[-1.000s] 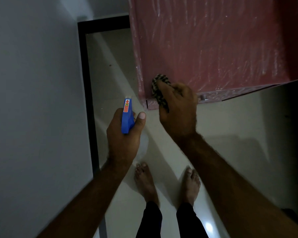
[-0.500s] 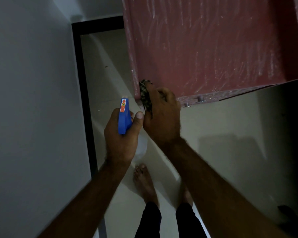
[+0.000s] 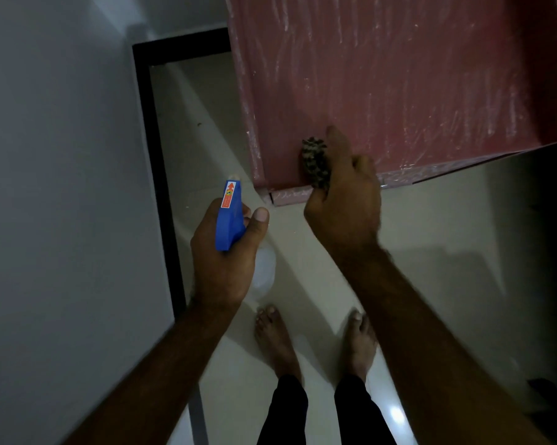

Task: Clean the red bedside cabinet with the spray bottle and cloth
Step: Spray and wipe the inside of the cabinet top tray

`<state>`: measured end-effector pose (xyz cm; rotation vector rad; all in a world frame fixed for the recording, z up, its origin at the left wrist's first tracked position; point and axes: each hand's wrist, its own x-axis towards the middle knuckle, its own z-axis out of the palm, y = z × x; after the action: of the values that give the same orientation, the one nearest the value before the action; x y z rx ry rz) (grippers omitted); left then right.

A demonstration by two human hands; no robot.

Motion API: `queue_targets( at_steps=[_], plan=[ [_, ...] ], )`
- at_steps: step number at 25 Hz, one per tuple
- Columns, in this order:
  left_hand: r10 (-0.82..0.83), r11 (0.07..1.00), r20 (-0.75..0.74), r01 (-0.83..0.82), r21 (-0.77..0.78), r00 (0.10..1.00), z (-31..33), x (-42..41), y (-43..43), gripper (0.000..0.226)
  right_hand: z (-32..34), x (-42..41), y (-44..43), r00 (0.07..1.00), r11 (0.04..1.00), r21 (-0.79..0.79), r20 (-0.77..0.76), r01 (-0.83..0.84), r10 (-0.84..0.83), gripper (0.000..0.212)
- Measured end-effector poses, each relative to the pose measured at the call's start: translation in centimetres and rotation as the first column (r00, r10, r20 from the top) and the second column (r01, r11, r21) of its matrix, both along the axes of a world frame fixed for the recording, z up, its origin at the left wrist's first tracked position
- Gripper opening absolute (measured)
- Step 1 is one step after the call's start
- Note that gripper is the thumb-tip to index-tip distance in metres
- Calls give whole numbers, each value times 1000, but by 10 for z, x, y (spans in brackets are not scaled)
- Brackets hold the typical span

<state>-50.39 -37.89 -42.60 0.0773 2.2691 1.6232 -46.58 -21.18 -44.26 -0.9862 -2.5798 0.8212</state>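
The red bedside cabinet fills the upper right, its top streaked with pale smears. My right hand grips a dark patterned cloth and presses it on the cabinet top near the front left corner. My left hand holds the spray bottle upright over the floor, left of the cabinet corner. Its blue trigger head shows above my fingers; the clear body peeks out below my palm. The bottle does not touch the cabinet.
A grey wall with a black skirting strip runs along the left. Pale floor tiles lie below the cabinet. My bare feet stand on the tiles just in front. The right side is dark.
My right hand has carried the cloth from the cabinet's left front corner rightward and farther onto the top. My left hand with the bottle has stayed nearly still.
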Motion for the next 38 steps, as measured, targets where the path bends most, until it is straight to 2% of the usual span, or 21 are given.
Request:
queue_targets(
  at_steps=[3, 7, 10, 11, 14, 18, 19, 22, 23, 26, 27, 30, 31, 34, 35, 36, 38],
  plan=[
    [-35, 999, 37, 36, -23, 999, 3, 0, -4, 32, -5, -2, -17, 994, 993, 37, 17, -109, 108, 81],
    [-76, 996, 103, 81, -47, 992, 9, 4, -4, 26, -13, -6, -20, 986, 984, 66, -6, -164, 164, 75],
    [-60, 996, 118, 67, -61, 991, 14, 6, -2, 24, -8, 3, -19, 946, 938, 136, -4, -320, 324, 71],
    [-60, 995, 117, 69, -78, 991, 15, 7, -1, 24, -8, 6, -10, 955, 941, 166, 3, -294, 297, 72],
    [-77, 994, 113, 84, -64, 991, 16, 11, 1, 24, -5, 11, 6, 998, 982, 181, -21, -48, 53, 78],
    [-79, 996, 115, 82, -27, 990, 12, 16, 10, 24, -10, 20, 2, 949, 926, 215, 7, -309, 315, 79],
    [-71, 997, 115, 74, -20, 991, 11, 16, 13, 22, -12, 23, 15, 955, 929, 229, 2, -291, 298, 77],
    [-67, 998, 85, 67, 2, 994, 13, 20, 23, 18, -15, 30, 30, 996, 977, 199, -27, -83, 90, 75],
    [-67, 998, 65, 67, -5, 996, 15, 21, 27, 21, -16, 30, 25, 992, 975, 192, -24, -114, 121, 76],
    [-59, 998, 51, 61, -32, 997, 18, 24, 36, 29, -16, 39, 24, 925, 905, 203, 6, -373, 379, 79],
    [-56, 998, 61, 58, -30, 997, 18, 25, 38, 29, -16, 41, 38, 932, 907, 226, 10, -355, 362, 78],
    [-54, 998, 80, 56, -15, 995, 18, 29, 46, 29, -14, 48, 61, 997, 970, 237, -34, -52, 62, 74],
    [-56, 998, 82, 57, -7, 995, 17, 31, 49, 30, -12, 47, 56, 997, 970, 237, -31, -56, 65, 74],
    [-66, 998, 75, 66, -2, 995, 18, 35, 58, 36, -15, 50, 44, 925, 902, 218, 7, -372, 380, 79],
    [-70, 998, 76, 70, 3, 995, 18, 35, 61, 35, -16, 52, 55, 910, 886, 217, 24, -409, 414, 79],
    [-75, 997, 76, 75, 10, 994, 17, 36, 64, 33, -18, 54, 68, 930, 906, 219, 20, -362, 367, 78],
    [-83, 997, 74, 83, 6, 994, 18, 37, 69, 32, -17, 57, 79, 990, 970, 199, -4, -138, 141, 74]
  ],
)
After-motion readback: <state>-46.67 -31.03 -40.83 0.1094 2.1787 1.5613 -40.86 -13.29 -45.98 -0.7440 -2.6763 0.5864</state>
